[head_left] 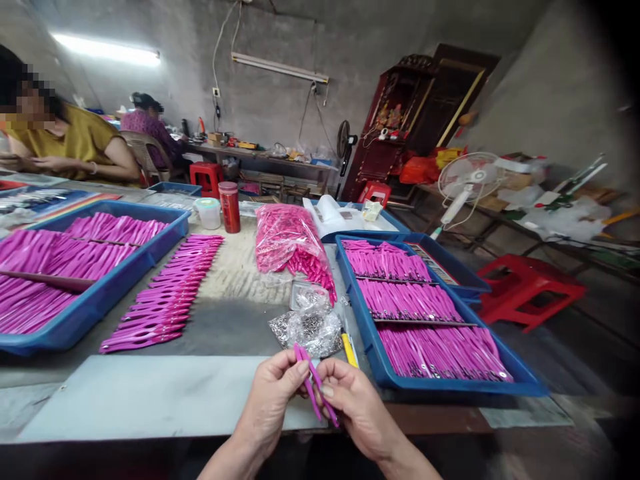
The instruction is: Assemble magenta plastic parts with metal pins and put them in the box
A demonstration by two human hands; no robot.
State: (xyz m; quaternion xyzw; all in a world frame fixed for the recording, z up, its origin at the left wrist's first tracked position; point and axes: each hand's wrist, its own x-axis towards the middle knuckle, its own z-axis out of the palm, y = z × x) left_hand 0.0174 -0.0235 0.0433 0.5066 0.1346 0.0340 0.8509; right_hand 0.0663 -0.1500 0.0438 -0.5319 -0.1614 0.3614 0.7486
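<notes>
In front of me at the table edge, both hands grip a slim magenta plastic piece (313, 385) with two long legs. My left hand (270, 397) pinches its upper part between thumb and fingers. Lower down, my right hand (361, 408) closes its fingertips round the right leg. Just beyond my fingers is a clear plastic bag of small metal parts (315, 333). A yellow-handled tool (349, 350) lies right of that bag. To the left, a fanned row of magenta pieces (167, 287) lies on the table. Whatever is between my fingertips is partly hidden.
Blue trays of magenta pieces stand left (173, 230) and right (367, 353). A bag of pink parts (287, 237), a red canister (229, 208) and a lidded tub (208, 215) stand farther back. A white board (150, 393) lies nearest me. Two people sit at left.
</notes>
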